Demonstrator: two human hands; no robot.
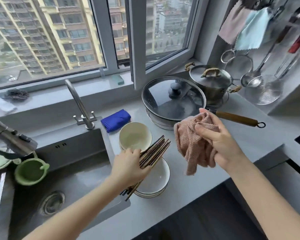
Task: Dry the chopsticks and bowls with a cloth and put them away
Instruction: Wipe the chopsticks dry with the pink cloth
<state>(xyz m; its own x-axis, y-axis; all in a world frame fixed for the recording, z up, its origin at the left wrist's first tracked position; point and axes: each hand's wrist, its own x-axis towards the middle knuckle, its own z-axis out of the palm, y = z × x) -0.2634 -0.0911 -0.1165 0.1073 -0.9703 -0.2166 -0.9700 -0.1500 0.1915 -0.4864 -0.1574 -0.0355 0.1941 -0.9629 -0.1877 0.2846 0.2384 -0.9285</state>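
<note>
Fingers [134,152] of left hand [128,168] cover chopsticks [158,148] midway, right hand [222,148] bunching cloth [189,144]

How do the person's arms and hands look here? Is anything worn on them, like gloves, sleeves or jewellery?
Nothing is worn that the picture shows. The left hand and the right hand have no gloves and no visible rings. The left forearm and the right forearm are bare to the edge of the picture, with no sleeve, watch or bracelet in view.
</note>
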